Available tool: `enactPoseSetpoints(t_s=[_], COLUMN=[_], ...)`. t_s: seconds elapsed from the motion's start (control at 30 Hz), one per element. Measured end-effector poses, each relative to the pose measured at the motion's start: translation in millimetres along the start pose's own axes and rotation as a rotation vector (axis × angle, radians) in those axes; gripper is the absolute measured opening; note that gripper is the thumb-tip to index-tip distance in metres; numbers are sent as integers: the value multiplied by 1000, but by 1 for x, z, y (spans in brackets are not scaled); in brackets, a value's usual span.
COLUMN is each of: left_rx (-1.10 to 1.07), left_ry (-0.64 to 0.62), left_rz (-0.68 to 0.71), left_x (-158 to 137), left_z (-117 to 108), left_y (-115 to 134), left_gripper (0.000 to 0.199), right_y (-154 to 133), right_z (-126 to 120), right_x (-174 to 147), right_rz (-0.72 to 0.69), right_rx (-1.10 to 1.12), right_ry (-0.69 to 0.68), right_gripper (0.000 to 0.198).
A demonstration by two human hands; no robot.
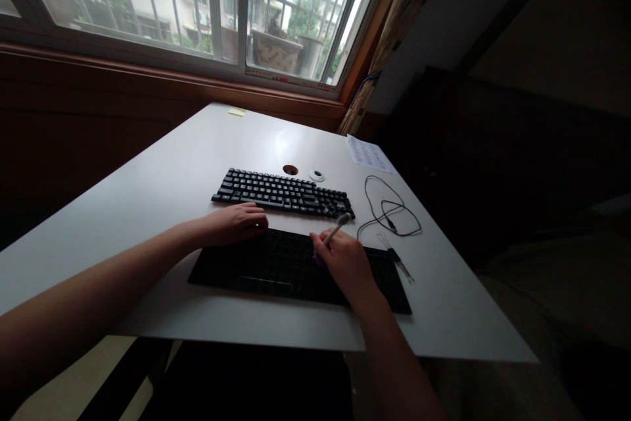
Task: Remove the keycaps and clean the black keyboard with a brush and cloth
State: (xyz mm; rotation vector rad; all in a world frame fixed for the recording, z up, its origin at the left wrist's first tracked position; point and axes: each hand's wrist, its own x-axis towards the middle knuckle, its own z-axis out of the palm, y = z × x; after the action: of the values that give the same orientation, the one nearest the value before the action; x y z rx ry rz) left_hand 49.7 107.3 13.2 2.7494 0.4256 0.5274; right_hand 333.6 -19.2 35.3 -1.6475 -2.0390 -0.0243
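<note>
A dark keyboard base (276, 276), with no keycaps that I can make out, lies flat near the table's front edge. My left hand (241, 221) rests over its upper left edge with the fingers curled against it. In my right hand (345, 257) is a slim pale brush (336, 229), pinched between thumb and fingers. Its grey tip points up and a purple end is low, close to the base's surface; whether it touches is unclear. Behind the base, keycaps (276, 190) sit in rows in a keyboard layout.
A thin black cable (394, 204) lies coiled at the right, above a small wire-ended tool (403, 266) by the base. Farther back are a table hole (290, 170), its round cover (317, 176), a printed sheet (369, 155) and yellow sticky notes (236, 111). A window stands behind.
</note>
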Motion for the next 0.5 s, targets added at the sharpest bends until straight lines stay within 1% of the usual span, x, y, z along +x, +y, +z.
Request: enactPoseSetpoints(t_s=[0.13, 0.3, 0.37, 0.5], left_rx=[-7, -12, -21, -20], left_ry=[-1, 13, 22, 14], left_rz=[9, 20, 19, 13], left_x=[0, 1, 1, 1], left_z=[0, -1, -2, -2], left_y=[-1, 2, 2, 2], left_gripper=[17, 16, 15, 14], right_y=[0, 1, 1, 2], right_z=[-2, -10, -11, -4], right_x=[0, -3, -3, -3], right_rz=[58, 68, 59, 40], right_rx=[68, 120, 104, 57], right_ry=[36, 191, 181, 95], right_gripper=[40, 39, 39, 40])
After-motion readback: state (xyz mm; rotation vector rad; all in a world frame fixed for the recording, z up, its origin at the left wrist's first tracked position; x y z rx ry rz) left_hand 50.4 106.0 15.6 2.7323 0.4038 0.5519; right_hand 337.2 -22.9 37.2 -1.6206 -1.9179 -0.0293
